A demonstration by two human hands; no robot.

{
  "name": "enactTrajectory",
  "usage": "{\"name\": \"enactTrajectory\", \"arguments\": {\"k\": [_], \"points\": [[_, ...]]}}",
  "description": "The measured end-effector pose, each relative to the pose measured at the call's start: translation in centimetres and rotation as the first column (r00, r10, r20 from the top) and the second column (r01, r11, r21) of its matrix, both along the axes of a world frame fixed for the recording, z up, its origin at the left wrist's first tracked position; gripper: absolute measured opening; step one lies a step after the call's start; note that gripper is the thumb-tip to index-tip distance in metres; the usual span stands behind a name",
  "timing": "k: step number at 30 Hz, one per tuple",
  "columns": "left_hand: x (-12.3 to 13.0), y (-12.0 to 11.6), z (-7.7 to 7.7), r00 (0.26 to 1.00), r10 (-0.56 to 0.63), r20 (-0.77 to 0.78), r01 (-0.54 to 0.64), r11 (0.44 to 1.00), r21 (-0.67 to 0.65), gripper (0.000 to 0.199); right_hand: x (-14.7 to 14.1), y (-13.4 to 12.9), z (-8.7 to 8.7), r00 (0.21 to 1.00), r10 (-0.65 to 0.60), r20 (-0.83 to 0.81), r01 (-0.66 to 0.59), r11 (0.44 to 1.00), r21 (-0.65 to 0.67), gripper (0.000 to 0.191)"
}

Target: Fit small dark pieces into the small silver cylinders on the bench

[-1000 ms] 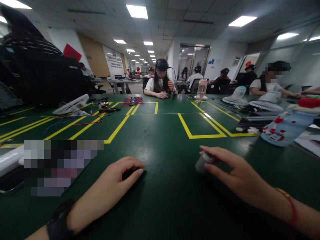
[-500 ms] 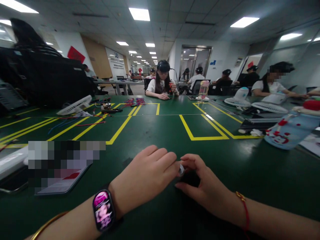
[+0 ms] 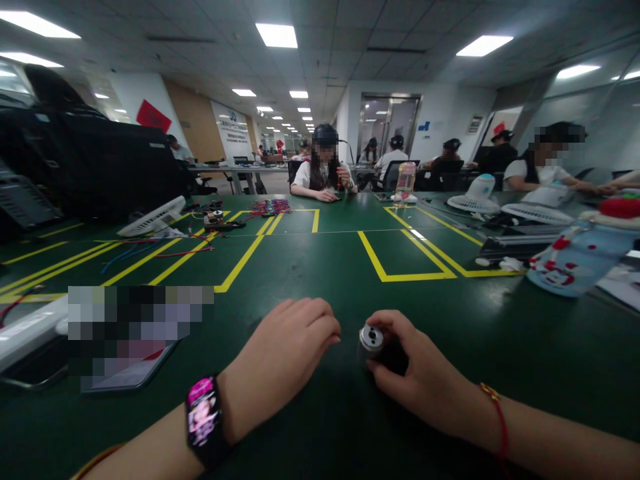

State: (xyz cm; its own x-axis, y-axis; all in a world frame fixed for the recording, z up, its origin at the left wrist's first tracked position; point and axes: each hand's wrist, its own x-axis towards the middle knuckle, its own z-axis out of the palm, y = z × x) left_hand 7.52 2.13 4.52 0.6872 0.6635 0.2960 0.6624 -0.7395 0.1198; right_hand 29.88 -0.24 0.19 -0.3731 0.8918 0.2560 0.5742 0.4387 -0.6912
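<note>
A small silver metal cylinder [image 3: 371, 339] stands upright near the front middle of the green table, with dark holes in its top face. My right hand [image 3: 417, 370] is shut around it, thumb on the near side and forefinger on the far side. To the left of the cylinder and apart from it is my left hand [image 3: 285, 357], seen from the back with its fingers bent together. Its fingertips are mostly hidden, so anything between them cannot be made out. A lit smartwatch [image 3: 204, 417] is on my left wrist.
Yellow tape [image 3: 420, 277] marks rectangles on the table [image 3: 310, 267]. At left lie a partly blurred phone [image 3: 135, 377] and a white power strip [image 3: 35, 333]. Loose wires [image 3: 270, 207] and a fan [image 3: 153, 217] are beyond. A blue bottle [image 3: 575, 257] stands right. A person [image 3: 325, 167] sits opposite.
My left hand has drawn back to the left, away from the cylinder, whose top face now shows. My right hand still holds the cylinder, with only a slight shift.
</note>
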Motion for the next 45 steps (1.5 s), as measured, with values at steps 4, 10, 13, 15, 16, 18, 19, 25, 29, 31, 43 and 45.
{"name": "enactTrajectory", "arguments": {"k": [4, 10, 13, 15, 16, 18, 19, 25, 29, 31, 43, 45], "points": [[0.5, -0.1, -2.3, 0.998, -0.031, -0.057, 0.029, 0.999, -0.037, 0.013, 0.0, 0.1, -0.6, 0.999, -0.021, 0.032, 0.020, 0.999, 0.046, 0.047], [0.5, -0.3, -2.3, 0.998, -0.014, -0.059, 0.012, 0.999, -0.042, 0.016, 0.2, 0.0, -0.2, 0.996, -0.010, 0.093, 0.005, 0.999, 0.050, 0.048], [-1.2, -0.5, -1.7, 0.995, 0.009, -0.099, -0.013, 0.999, -0.040, 0.028, 2.7, 0.5, 0.5, 0.983, -0.148, 0.112, 0.141, 0.988, 0.068, 0.046], [-3.2, -0.5, -1.6, 0.991, 0.055, -0.121, -0.061, 0.997, -0.046, 0.033, 6.0, 1.1, 0.9, 0.938, -0.319, 0.138, 0.303, 0.945, 0.123, 0.050], [-4.4, -0.5, -1.7, 0.989, 0.087, -0.122, -0.094, 0.994, -0.052, 0.032, 8.1, 1.4, 1.1, 0.895, -0.416, 0.159, 0.396, 0.907, 0.144, 0.052], [-6.7, -0.5, -2.0, 0.983, 0.158, -0.095, -0.165, 0.984, -0.070, 0.030, 12.8, 1.8, 1.1, 0.774, -0.594, 0.217, 0.573, 0.804, 0.160, 0.053], [-7.7, -0.5, -2.3, 0.980, 0.179, -0.082, -0.185, 0.979, -0.083, 0.029, 15.3, 1.9, 1.0, 0.707, -0.657, 0.263, 0.642, 0.751, 0.153, 0.053], [-9.7, -0.3, -3.5, 0.974, 0.224, -0.037, -0.226, 0.970, -0.093, 0.026, 23.5, 1.9, -0.1, 0.456, -0.745, 0.486, 0.722, 0.629, 0.288, 0.064], [-9.4, -0.2, -3.7, 0.975, 0.219, -0.045, -0.223, 0.968, -0.111, 0.026, 17.4, 1.3, 0.0, 0.457, -0.780, 0.428, 0.403, 0.611, 0.681, 0.069], [-9.6, -0.1, -3.8, 0.975, 0.216, -0.045, -0.220, 0.968, -0.124, 0.025, 11.7, 0.7, 0.4, 0.691, -0.558, 0.460, 0.199, 0.758, 0.621, 0.056], [-10.4, 0.5, -5.0, 0.967, 0.255, -0.016, -0.253, 0.950, -0.183, 0.024, -0.8, 1.4, 0.5, 0.965, 0.129, 0.227, -0.119, 0.991, -0.058, 0.011], [-10.5, 0.5, -5.1, 0.967, 0.255, -0.018, -0.253, 0.949, -0.189, 0.024, -0.1, 1.2, 0.8, 0.963, 0.128, 0.236, -0.116, 0.991, -0.067, 0.012]]}}
